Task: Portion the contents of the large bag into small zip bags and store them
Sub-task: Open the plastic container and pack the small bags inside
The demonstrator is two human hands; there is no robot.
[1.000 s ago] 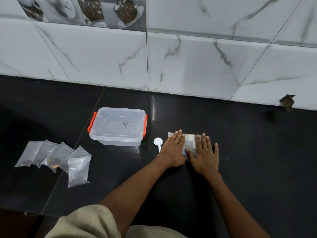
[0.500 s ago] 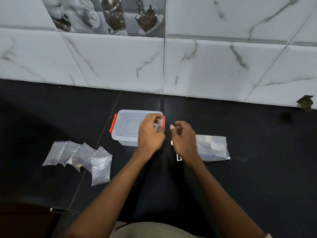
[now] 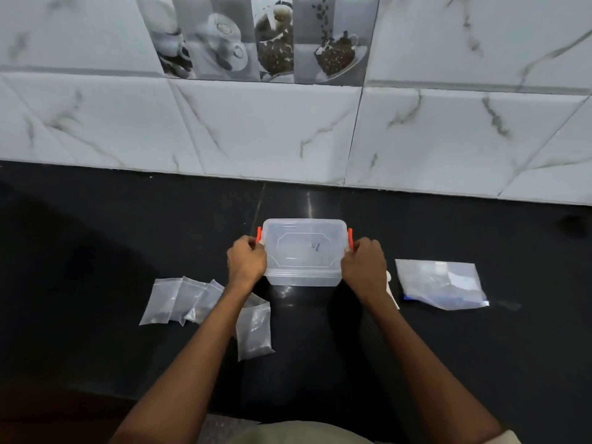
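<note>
hands observed: our left hand (image 3: 246,262) and right hand (image 3: 363,267) gripped the lidded container (image 3: 303,251) at its orange clips (image 3: 350,239).

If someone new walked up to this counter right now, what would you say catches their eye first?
Most likely the clear plastic box with orange clips at the centre of the black counter, its lid on, with the left hand and right hand gripping its two ends. Next, the fan of small zip bags lying to its left, and the large bag lying flat to its right.
</note>
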